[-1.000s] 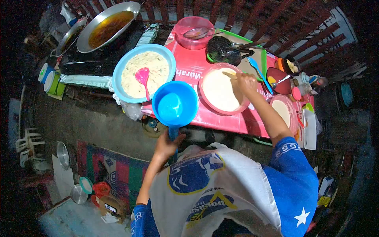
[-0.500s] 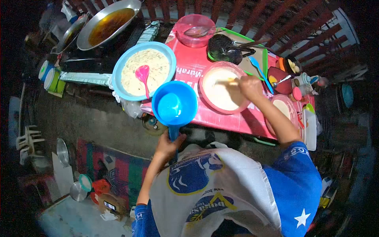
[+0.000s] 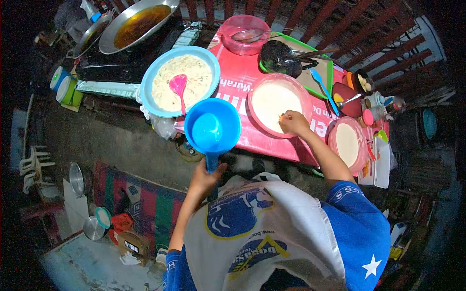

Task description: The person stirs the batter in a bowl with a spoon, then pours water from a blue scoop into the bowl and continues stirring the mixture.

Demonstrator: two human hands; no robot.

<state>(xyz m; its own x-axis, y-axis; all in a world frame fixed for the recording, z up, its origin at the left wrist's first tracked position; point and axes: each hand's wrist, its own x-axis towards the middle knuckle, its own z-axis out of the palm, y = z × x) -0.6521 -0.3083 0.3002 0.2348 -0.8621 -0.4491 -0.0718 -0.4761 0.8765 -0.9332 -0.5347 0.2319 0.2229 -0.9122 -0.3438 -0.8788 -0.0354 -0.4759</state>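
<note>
My left hand (image 3: 206, 178) is closed round the handle of a blue dipper (image 3: 212, 127), whose cup looks empty. My right hand (image 3: 294, 123) is closed at the near edge of a pink bowl (image 3: 307, 99) of white batter; a small orange-yellow bit shows at its fingertips, too small to name. Left of the dipper stands a light blue basin (image 3: 147, 89) with speckled batter, and a pink ladle (image 3: 178, 87) rests in it. The dipper's cup overlaps the table's edge in view.
A wok of oil (image 3: 141, 26) sits at the upper left. On the red-covered table (image 3: 233, 72) are a clear pink bowl (image 3: 245, 35), a green-rimmed tray (image 3: 310, 80) with black strainers, a blue spoon (image 3: 324, 89) and another pink bowl of batter (image 3: 347, 144).
My right hand has moved down and left to the near side of the pink bowl. The bit at its fingers now shows less. The view has shifted slightly.
</note>
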